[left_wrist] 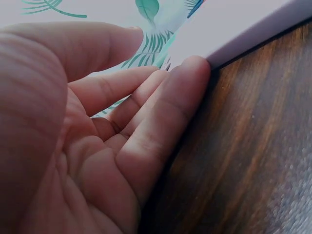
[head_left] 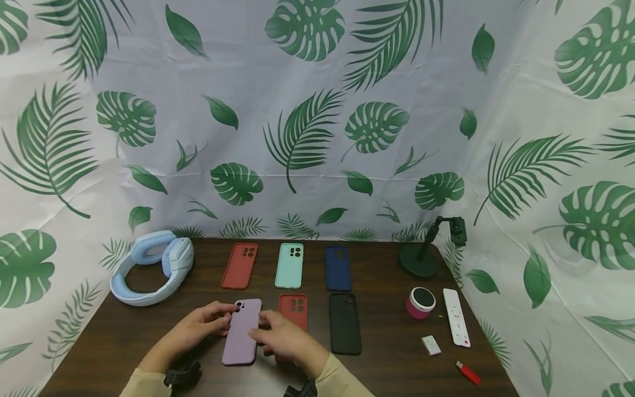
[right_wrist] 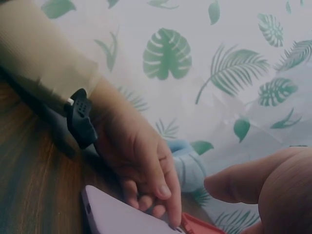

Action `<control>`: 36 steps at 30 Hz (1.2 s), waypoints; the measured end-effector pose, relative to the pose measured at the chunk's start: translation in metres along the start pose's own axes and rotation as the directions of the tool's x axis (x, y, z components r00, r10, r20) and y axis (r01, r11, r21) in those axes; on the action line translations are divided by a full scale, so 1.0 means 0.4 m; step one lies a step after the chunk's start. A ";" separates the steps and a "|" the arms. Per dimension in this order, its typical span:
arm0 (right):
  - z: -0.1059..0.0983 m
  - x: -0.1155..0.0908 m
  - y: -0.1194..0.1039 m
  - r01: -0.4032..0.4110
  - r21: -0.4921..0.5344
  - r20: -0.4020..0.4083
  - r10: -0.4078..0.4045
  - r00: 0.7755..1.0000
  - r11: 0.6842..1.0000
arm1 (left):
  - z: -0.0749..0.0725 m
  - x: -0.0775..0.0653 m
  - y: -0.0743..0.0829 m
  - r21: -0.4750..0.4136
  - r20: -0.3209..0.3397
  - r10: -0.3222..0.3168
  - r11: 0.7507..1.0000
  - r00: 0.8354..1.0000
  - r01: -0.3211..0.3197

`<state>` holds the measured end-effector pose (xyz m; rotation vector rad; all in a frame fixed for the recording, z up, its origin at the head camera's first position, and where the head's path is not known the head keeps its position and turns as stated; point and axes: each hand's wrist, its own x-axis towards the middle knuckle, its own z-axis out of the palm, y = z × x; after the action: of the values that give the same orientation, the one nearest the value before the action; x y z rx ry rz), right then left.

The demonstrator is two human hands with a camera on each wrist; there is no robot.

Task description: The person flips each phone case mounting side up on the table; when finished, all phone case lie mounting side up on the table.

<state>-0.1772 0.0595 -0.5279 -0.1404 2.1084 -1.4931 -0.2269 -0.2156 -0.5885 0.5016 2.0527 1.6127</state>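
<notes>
A lilac phone case (head_left: 241, 333) lies on the dark table between the two hands, its camera cutouts at the far left corner. My left hand (head_left: 198, 325) is at its left side, index fingertip near the cutouts. In the left wrist view, the relaxed fingers (left_wrist: 165, 107) reach to the edge of the case (left_wrist: 243, 29), with the thumb apart. At the right edge of the case is my right hand (head_left: 288, 337), its thumb over the lilac surface. The right wrist view shows that thumb (right_wrist: 243, 180) raised and the left hand (right_wrist: 144, 161) across the case.
Red (head_left: 240, 266), mint (head_left: 289, 266) and blue (head_left: 338, 268) cases form a back row. Another red case (head_left: 297, 309) and a black one (head_left: 345, 323) lie right. Headphones (head_left: 171, 270) stand left; a camera stand (head_left: 419, 259), jar (head_left: 420, 303), white remote (head_left: 456, 317) and red USB stick (head_left: 468, 373) right.
</notes>
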 end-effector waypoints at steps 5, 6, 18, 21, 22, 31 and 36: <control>0.005 0.003 0.004 0.026 0.029 -0.029 -0.025 0.999 0.999 | 0.001 -0.002 0.003 0.002 -0.004 -0.007 1.000 1.000 0.007; 0.006 0.004 0.006 0.028 0.039 -0.036 -0.027 0.999 0.999 | 0.001 -0.002 0.004 0.001 -0.003 -0.010 1.000 1.000 0.010; 0.014 0.014 0.013 0.168 0.031 -0.096 -0.165 0.982 0.985 | -0.003 0.000 0.000 -0.002 0.032 0.029 1.000 0.999 -0.029; 0.016 0.017 0.017 0.193 0.046 -0.087 -0.189 0.978 0.980 | -0.004 0.001 -0.002 0.004 0.033 0.036 0.999 0.999 -0.037; 0.018 0.019 0.018 0.206 0.049 -0.081 -0.202 0.976 0.977 | -0.004 0.001 -0.002 0.005 0.033 0.037 0.999 0.999 -0.038; 0.032 0.035 0.035 0.320 0.051 -0.054 -0.318 0.947 0.946 | -0.007 0.000 -0.006 -0.012 0.038 0.040 0.999 0.998 -0.040; 0.044 0.038 0.041 0.357 0.087 -0.059 -0.353 0.934 0.930 | -0.007 -0.001 -0.004 -0.035 0.041 0.045 0.998 0.998 -0.043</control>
<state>-0.1777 0.0452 -0.5525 -0.4816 2.1191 -1.8156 -0.2283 -0.2185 -0.5893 0.5671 1.9936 1.6463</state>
